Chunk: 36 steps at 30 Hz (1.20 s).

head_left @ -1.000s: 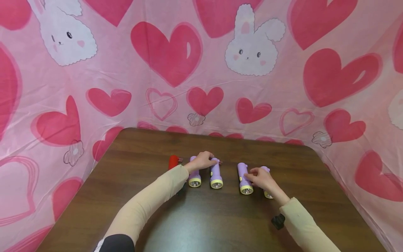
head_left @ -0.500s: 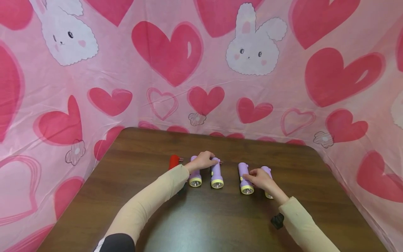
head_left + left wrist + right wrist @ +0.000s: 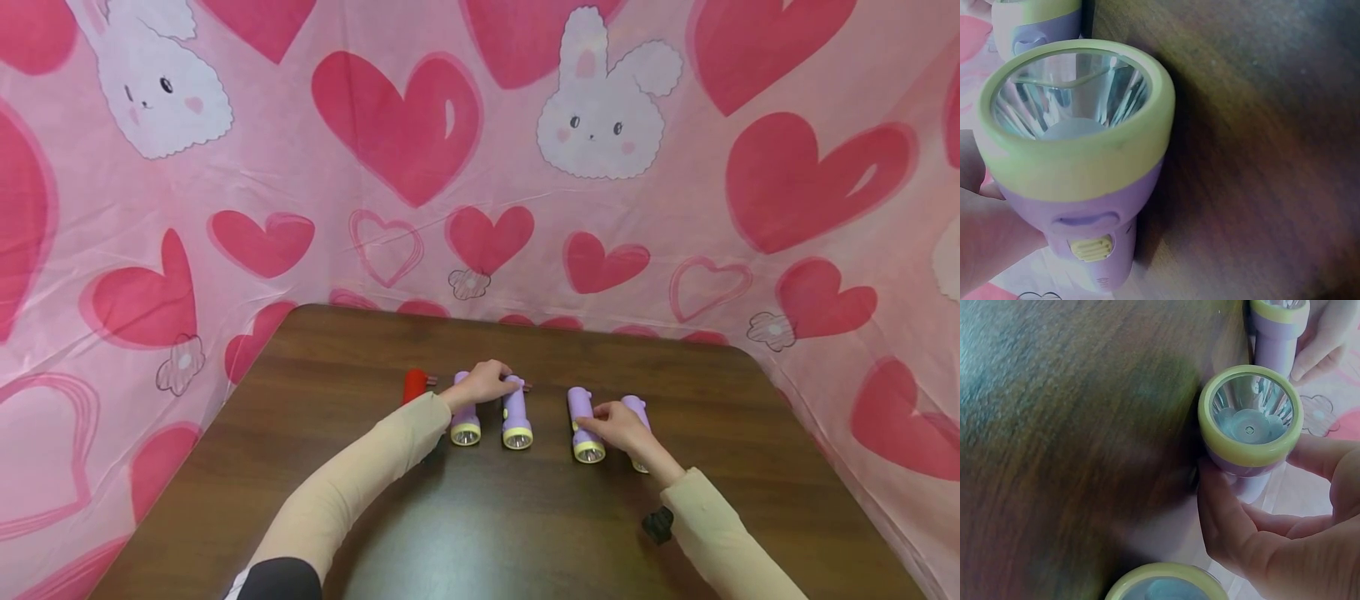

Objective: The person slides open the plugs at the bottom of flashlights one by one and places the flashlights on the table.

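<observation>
Purple flashlights with pale yellow rims lie in a row on the table, lenses toward me. My left hand reaches over one flashlight and holds the tail of the flashlight beside it between thumb and fingers. In the left wrist view, the nearer flashlight's yellow switch shows below its rim. My right hand grips another flashlight; in the right wrist view, thumb and fingers close around its body below the rim. A further flashlight lies partly hidden under this hand.
A red cylinder lies at the row's left end, its lower part behind my left forearm. The dark wooden table ends at a pink heart-print cloth. A black wrist device hangs under my right sleeve.
My right wrist has shifted slightly left, with its fingers still on the same flashlight. My left hand and the flashlights stay where they were.
</observation>
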Available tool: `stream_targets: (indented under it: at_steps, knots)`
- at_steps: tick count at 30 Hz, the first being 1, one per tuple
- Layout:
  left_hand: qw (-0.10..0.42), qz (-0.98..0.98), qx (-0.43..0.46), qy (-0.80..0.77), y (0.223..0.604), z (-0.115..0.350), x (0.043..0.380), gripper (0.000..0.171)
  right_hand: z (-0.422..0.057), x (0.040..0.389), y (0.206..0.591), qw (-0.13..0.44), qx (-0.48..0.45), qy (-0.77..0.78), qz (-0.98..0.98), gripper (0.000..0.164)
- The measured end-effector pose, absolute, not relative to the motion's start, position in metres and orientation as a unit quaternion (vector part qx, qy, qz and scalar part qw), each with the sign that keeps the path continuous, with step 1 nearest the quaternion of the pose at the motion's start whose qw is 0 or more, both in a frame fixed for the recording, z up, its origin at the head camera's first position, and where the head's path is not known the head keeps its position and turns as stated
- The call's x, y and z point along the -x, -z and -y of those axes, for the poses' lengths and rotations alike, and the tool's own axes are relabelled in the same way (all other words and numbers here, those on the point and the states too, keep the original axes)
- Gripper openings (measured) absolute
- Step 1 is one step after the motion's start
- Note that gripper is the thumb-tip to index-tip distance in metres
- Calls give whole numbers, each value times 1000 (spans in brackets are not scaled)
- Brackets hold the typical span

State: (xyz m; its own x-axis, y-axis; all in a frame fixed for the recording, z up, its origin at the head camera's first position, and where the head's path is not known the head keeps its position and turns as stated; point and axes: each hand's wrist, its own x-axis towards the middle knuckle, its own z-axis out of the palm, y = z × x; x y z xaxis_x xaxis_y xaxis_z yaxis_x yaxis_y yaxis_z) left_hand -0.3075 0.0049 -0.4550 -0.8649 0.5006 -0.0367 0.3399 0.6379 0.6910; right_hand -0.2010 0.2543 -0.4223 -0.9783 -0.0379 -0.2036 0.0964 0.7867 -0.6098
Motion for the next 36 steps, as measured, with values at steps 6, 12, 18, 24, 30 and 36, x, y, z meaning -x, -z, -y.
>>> stream_targets:
  at_steps: [6,12,18,24,30,36]
  knots:
    - [111,-906,-222,-343,438,-5,291,35,-255,201,424,101,-21,329,-939,43]
    - [113,-905,-224,-343,435,-4,288,31,-253,201,424,89,-22,314,-945,44]
    - [115,-905,-219,-346,435,-4,286,36,-253,201,426,91,-36,318,-943,46]
    - [104,-905,-224,-345,438,-5,288,34,-251,201,426,98,-52,344,-932,46]
    - [98,-905,-228,-344,440,-5,290,32,-250,201,426,96,-59,366,-924,50]
    - [90,-905,-223,-350,435,-4,290,36,-248,201,426,86,-56,376,-921,51]
